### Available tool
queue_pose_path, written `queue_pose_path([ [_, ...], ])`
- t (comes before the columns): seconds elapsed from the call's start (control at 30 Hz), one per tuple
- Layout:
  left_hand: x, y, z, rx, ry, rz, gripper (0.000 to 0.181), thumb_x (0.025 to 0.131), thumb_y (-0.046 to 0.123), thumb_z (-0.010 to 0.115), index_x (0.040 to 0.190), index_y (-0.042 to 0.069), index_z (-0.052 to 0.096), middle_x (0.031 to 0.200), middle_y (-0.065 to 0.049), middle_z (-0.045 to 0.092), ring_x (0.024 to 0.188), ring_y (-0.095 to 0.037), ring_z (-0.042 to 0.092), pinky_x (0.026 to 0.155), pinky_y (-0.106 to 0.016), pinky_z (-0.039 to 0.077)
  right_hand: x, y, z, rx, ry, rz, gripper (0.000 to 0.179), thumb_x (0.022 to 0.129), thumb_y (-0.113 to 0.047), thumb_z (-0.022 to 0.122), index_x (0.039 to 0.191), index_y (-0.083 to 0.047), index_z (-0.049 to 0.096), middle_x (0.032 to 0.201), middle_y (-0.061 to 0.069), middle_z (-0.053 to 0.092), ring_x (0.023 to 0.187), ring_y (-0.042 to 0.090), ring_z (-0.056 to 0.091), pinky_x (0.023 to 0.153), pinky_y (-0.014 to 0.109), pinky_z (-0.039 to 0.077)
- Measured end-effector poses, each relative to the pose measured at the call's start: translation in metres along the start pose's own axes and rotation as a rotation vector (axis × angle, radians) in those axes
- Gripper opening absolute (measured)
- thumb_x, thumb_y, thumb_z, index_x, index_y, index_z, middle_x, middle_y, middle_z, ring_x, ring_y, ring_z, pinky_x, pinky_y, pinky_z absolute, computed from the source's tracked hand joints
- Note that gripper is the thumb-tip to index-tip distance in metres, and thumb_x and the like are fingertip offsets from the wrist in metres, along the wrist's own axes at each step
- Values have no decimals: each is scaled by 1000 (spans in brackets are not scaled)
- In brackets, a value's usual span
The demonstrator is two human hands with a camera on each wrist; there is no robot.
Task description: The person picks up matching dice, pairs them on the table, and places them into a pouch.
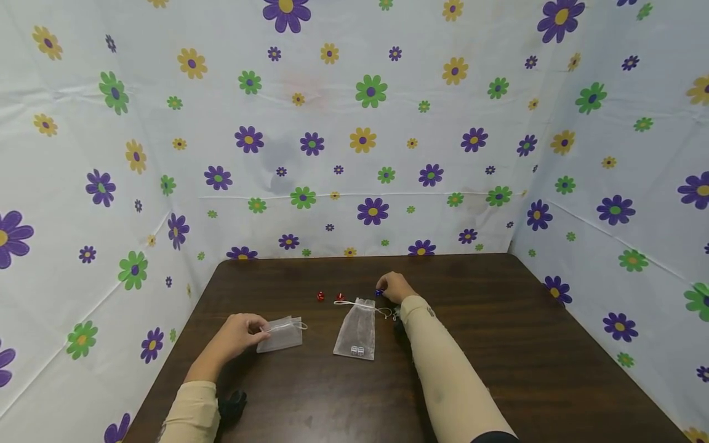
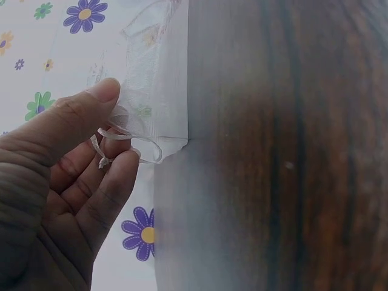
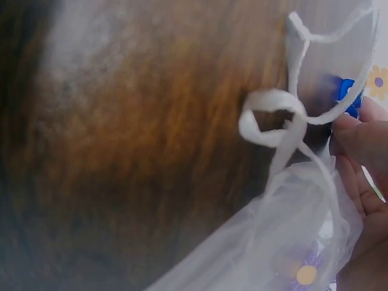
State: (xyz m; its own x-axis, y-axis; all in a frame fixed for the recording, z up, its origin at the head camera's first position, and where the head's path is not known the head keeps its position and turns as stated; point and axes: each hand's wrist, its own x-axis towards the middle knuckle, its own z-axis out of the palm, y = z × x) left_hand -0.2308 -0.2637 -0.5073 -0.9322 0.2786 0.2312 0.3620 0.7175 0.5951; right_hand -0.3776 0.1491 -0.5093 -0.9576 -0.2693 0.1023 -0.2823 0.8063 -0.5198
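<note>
My left hand (image 1: 238, 333) pinches a small white sheer drawstring bag (image 1: 281, 335) between thumb and fingers; its thin cord (image 2: 130, 136) loops by the fingertips in the left wrist view. A second sheer drawstring bag (image 1: 357, 329) lies flat on the table, with two white dice (image 1: 357, 351) at its bottom end. Beyond that bag's mouth, my right hand (image 1: 396, 287) reaches down with curled fingers, its fingertips at a blue die (image 1: 379, 292). In the right wrist view, thumb and fingers are right at the blue die (image 3: 345, 89), partly hiding it, behind the white cord (image 3: 276, 115).
Two red dice (image 1: 320, 296) sit apart on the dark wooden table (image 1: 498, 344), behind the bags. Flower-patterned cloth (image 1: 332, 160) stands along the table's back and sides. A black strap piece (image 1: 232, 406) is under the left wrist.
</note>
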Motion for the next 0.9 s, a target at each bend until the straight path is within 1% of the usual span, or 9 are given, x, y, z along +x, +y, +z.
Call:
queue_pose_path([
  [0.2,0,-2,1,-4,-4,0,7,87,8,80,86,12,74,78,6,65,69,-11,54,61,-26,49,1,-1,-1,-5,-26,5,20,85,13,71,96,-3,76,97,10,73,90,23,64,81,38,54],
  [0.37,2,-3,1,-6,-7,10,7,87,9,80,87,12,74,79,6,65,69,-10,55,61,-26,49,1,-3,-2,-4,-42,17,20,87,11,71,100,-3,76,101,10,73,94,25,65,83,38,54],
  [0.6,2,-4,2,-5,-5,23,7,86,11,81,86,12,74,79,6,66,69,-8,54,61,-26,49,2,2,-1,25,-71,4,21,86,11,73,102,-2,75,100,10,72,93,25,66,83,39,55],
  [0.77,3,-2,2,-5,-1,7,7,86,11,81,86,12,74,78,5,65,69,-9,54,62,-26,49,4,4,-3,31,-101,-7,23,87,11,72,106,-2,74,102,10,72,93,24,66,82,38,55],
  [0.9,5,-3,2,-5,-1,-8,7,86,10,81,86,12,74,78,6,65,69,-10,54,62,-26,49,3,2,-6,43,-120,0,25,88,12,71,108,-1,73,103,11,71,93,24,65,83,38,55],
])
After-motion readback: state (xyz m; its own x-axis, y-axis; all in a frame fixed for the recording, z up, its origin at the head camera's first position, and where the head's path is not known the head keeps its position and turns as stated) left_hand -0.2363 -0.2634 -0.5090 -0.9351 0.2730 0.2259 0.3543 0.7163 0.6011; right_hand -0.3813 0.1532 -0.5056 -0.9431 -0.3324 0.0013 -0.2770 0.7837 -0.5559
